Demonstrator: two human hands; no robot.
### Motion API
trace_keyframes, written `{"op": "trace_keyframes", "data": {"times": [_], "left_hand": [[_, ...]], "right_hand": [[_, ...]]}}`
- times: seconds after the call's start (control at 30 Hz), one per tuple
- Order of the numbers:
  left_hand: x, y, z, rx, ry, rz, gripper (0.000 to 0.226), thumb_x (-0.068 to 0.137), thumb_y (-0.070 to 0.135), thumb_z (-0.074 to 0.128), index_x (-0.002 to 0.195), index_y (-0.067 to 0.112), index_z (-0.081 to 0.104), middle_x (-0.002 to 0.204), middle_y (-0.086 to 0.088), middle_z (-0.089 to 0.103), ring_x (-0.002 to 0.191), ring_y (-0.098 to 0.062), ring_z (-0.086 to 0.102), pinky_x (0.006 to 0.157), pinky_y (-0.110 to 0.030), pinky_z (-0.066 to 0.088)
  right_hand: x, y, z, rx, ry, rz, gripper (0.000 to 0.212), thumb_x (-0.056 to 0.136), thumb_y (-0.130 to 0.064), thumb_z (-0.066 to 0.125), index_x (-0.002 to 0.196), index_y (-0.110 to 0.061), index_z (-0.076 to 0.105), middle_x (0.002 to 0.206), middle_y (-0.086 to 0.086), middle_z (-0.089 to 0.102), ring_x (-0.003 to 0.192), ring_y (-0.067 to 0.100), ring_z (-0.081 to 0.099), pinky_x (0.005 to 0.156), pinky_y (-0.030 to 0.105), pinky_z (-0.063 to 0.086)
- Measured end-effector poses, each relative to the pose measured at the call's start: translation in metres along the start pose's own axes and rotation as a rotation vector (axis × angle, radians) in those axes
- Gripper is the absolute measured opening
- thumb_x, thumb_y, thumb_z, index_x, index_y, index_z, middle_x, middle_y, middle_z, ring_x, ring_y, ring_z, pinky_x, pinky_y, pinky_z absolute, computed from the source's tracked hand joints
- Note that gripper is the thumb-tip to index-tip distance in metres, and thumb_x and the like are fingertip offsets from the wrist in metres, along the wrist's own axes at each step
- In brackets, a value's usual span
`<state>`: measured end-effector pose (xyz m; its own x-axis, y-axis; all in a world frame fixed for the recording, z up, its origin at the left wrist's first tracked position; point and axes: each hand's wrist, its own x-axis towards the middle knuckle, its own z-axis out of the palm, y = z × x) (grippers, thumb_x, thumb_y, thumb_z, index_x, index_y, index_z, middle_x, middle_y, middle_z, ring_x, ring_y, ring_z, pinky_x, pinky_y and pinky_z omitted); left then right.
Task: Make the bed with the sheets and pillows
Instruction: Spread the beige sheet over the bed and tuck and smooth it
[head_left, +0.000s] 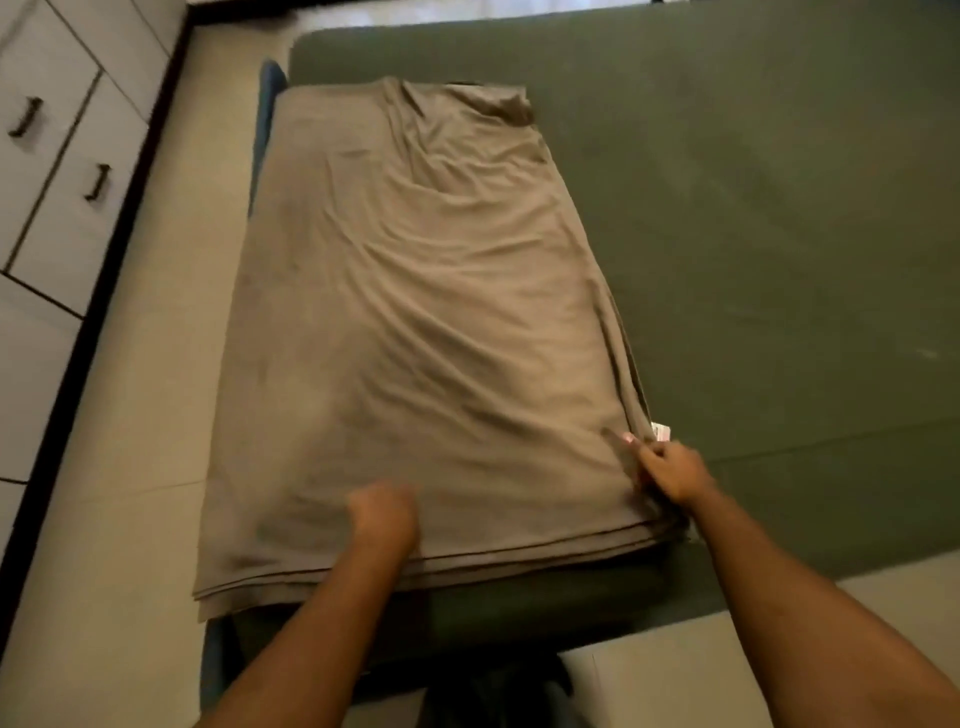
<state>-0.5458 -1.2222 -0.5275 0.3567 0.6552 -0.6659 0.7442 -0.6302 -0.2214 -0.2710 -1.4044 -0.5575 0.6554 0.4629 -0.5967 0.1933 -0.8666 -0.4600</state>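
Observation:
A taupe sheet (415, 322), folded into a long layered strip, lies along the left side of a dark green mattress (753, 234). Its stacked edges hang over the near end of the bed. My left hand (384, 512) rests on the sheet near its front edge with the fingers curled in; the blur hides whether it grips the cloth. My right hand (670, 470) pinches the sheet's right near corner, beside a small white label (661, 430). No pillows are in view.
White drawers with dark handles (57, 171) line the left wall behind a dark strip. Pale floor tiles (145, 415) run between the drawers and the bed. A blue bed edge (267, 98) shows at the mattress's left side.

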Motion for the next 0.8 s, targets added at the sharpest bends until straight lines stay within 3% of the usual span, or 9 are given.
{"op": "trace_keyframes", "data": {"times": [0.1, 0.2, 0.27, 0.37, 0.43, 0.53, 0.63, 0.7, 0.8], "left_hand": [[0.0, 0.068, -0.001, -0.169, 0.191, 0.266, 0.052, 0.087, 0.05, 0.055, 0.129, 0.023, 0.043, 0.13, -0.002, 0.046, 0.123, -0.024, 0.044, 0.095, -0.039, 0.043], [-0.007, 0.115, 0.01, -0.14, 0.217, 0.439, 0.068, 0.076, 0.062, 0.062, 0.129, 0.026, 0.038, 0.128, -0.001, 0.041, 0.121, -0.024, 0.04, 0.091, -0.038, 0.042], [-0.008, 0.138, 0.022, -0.13, 0.2, 0.46, 0.077, 0.075, 0.061, 0.066, 0.135, 0.027, 0.032, 0.131, -0.001, 0.036, 0.122, -0.023, 0.037, 0.09, -0.038, 0.041], [-0.009, 0.16, 0.031, -0.14, 0.214, 0.485, 0.084, 0.074, 0.061, 0.067, 0.14, 0.031, 0.024, 0.133, 0.0, 0.032, 0.123, -0.022, 0.033, 0.093, -0.037, 0.039], [-0.011, 0.173, 0.03, -0.144, 0.246, 0.533, 0.083, 0.074, 0.06, 0.067, 0.141, 0.033, 0.024, 0.132, 0.0, 0.033, 0.121, -0.022, 0.035, 0.092, -0.036, 0.04], [-0.01, 0.188, 0.025, -0.181, 0.248, 0.567, 0.077, 0.081, 0.049, 0.065, 0.143, 0.036, 0.021, 0.126, -0.001, 0.039, 0.115, -0.022, 0.043, 0.085, -0.035, 0.046], [-0.006, 0.204, 0.021, -0.176, 0.249, 0.571, 0.073, 0.088, 0.038, 0.058, 0.146, 0.041, 0.014, 0.124, -0.002, 0.047, 0.109, -0.025, 0.053, 0.08, -0.037, 0.048], [-0.002, 0.215, 0.02, -0.141, 0.252, 0.577, 0.071, 0.09, 0.037, 0.053, 0.148, 0.042, 0.012, 0.126, -0.004, 0.05, 0.107, -0.028, 0.057, 0.078, -0.037, 0.049], [0.002, 0.228, 0.018, -0.093, 0.221, 0.595, 0.071, 0.091, 0.048, 0.052, 0.149, 0.042, 0.011, 0.129, -0.006, 0.055, 0.108, -0.03, 0.06, 0.081, -0.037, 0.048]], "right_hand": [[0.009, 0.004, -0.005, 0.078, 0.308, 0.061, 0.04, 0.085, -0.046, 0.065, 0.103, -0.009, 0.064, 0.107, 0.02, 0.062, 0.103, 0.038, 0.057, 0.085, 0.037, 0.045], [0.004, 0.009, 0.002, 0.03, 0.222, 0.245, 0.08, 0.071, -0.064, 0.069, 0.132, -0.018, 0.047, 0.134, 0.014, 0.044, 0.125, 0.037, 0.042, 0.101, 0.043, 0.038], [0.005, 0.011, 0.014, -0.037, 0.158, 0.264, 0.079, 0.07, -0.065, 0.069, 0.132, -0.02, 0.046, 0.136, 0.011, 0.043, 0.127, 0.034, 0.041, 0.1, 0.045, 0.038], [0.013, 0.013, 0.023, -0.019, 0.175, 0.196, 0.045, 0.087, -0.049, 0.059, 0.122, -0.021, 0.055, 0.127, 0.011, 0.058, 0.117, 0.034, 0.053, 0.092, 0.041, 0.043], [0.014, 0.023, 0.019, 0.068, 0.249, 0.228, 0.034, 0.095, -0.044, 0.049, 0.114, -0.018, 0.059, 0.121, 0.014, 0.061, 0.111, 0.034, 0.057, 0.08, 0.036, 0.044], [0.007, 0.048, 0.012, 0.048, 0.323, 0.334, 0.034, 0.099, -0.042, 0.041, 0.111, -0.017, 0.061, 0.117, 0.014, 0.062, 0.106, 0.033, 0.058, 0.074, 0.034, 0.04], [0.003, 0.063, 0.014, -0.009, 0.416, 0.377, 0.035, 0.099, -0.042, 0.039, 0.115, -0.018, 0.058, 0.12, 0.011, 0.061, 0.11, 0.032, 0.056, 0.084, 0.037, 0.041], [0.005, 0.063, 0.017, -0.013, 0.452, 0.347, 0.043, 0.096, -0.05, 0.039, 0.119, -0.018, 0.056, 0.125, 0.01, 0.057, 0.116, 0.032, 0.051, 0.093, 0.041, 0.038], [0.009, 0.054, 0.021, -0.074, 0.406, 0.243, 0.048, 0.092, -0.057, 0.042, 0.119, -0.019, 0.054, 0.123, 0.008, 0.06, 0.117, 0.031, 0.052, 0.094, 0.041, 0.037]]}}
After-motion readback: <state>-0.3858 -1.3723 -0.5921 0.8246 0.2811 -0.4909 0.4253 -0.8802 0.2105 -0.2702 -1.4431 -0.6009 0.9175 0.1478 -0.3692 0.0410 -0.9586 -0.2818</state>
